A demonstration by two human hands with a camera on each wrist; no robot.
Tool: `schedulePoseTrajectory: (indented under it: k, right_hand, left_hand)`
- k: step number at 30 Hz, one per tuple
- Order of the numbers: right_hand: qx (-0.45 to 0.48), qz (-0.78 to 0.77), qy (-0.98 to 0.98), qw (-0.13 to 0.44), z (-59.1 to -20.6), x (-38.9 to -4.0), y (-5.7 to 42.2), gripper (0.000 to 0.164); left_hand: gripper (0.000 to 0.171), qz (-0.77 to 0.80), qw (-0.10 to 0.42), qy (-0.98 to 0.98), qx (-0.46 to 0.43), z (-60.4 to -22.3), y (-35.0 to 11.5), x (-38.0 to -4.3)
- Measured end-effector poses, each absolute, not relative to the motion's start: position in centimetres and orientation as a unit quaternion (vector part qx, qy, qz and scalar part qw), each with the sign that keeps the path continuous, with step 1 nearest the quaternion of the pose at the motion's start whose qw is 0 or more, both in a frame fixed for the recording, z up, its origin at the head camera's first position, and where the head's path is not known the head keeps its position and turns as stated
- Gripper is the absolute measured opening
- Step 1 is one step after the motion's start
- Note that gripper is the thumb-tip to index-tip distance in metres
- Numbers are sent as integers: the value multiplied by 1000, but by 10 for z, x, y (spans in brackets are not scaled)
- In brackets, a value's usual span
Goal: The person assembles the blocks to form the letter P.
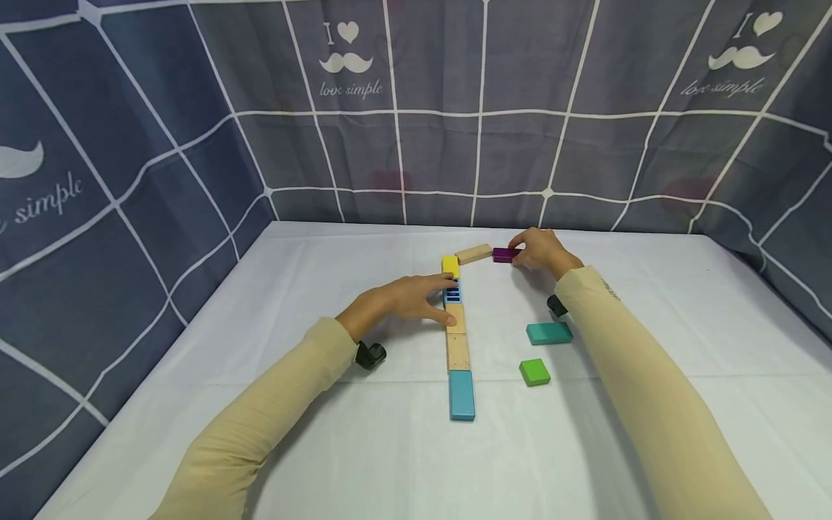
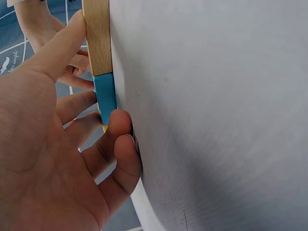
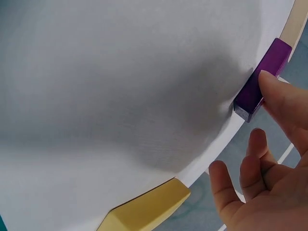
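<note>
Seen from the head view, my right hand (image 1: pixel 544 251) is at the far end of the table, pinching one end of a purple block (image 1: pixel 505 255). The right wrist view shows the thumb (image 3: pixel 284 103) on that block, the other fingers spread off it. A light wooden block (image 1: pixel 474 253) adjoins its left end. My left hand (image 1: pixel 412 297) rests along a row of blocks, fingers extended over a blue slotted block (image 1: pixel 453 291) and thumb against a wooden block (image 1: pixel 456 318). Its thumb touches wood (image 2: pixel 97 38) in the left wrist view, the fingers near the blue piece (image 2: pixel 105 96).
A yellow block (image 1: pixel 450 266) tops the row; another wooden block (image 1: pixel 458 352) and a light blue block (image 1: pixel 462 395) form its near end. A teal block (image 1: pixel 549 334) and a green block (image 1: pixel 535 372) lie right. The right wrist view includes a yellow block (image 3: pixel 144 207). Curtains (image 1: pixel 429 152) surround the table.
</note>
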State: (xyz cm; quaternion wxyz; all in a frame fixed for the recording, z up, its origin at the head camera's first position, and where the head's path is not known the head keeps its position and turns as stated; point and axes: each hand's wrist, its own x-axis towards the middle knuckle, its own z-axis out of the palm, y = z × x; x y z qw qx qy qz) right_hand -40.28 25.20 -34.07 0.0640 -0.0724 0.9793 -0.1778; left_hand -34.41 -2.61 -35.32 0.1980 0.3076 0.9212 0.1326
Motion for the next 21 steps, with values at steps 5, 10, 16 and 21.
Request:
schedulePoseTrajectory:
  k: [5,10,16,21]
  right_hand:
    - [-73,-193,976,66,-340,-402,258,47]
    - [-80,-220,970,65,-338,-396,272,50]
    - [-107,-208,970,68,-331,-380,296,55]
    - [-117,-216,965,88,-326,-369,319,61]
  left_hand:
    - [87,132,198,921,307,-352,-24,-343]
    - [89,137,198,921,305,-352,-24,-341]
    - [89,137,199,921,305,-351,-24,-340]
    - [89,138,200,922,303,-351,-25,-340]
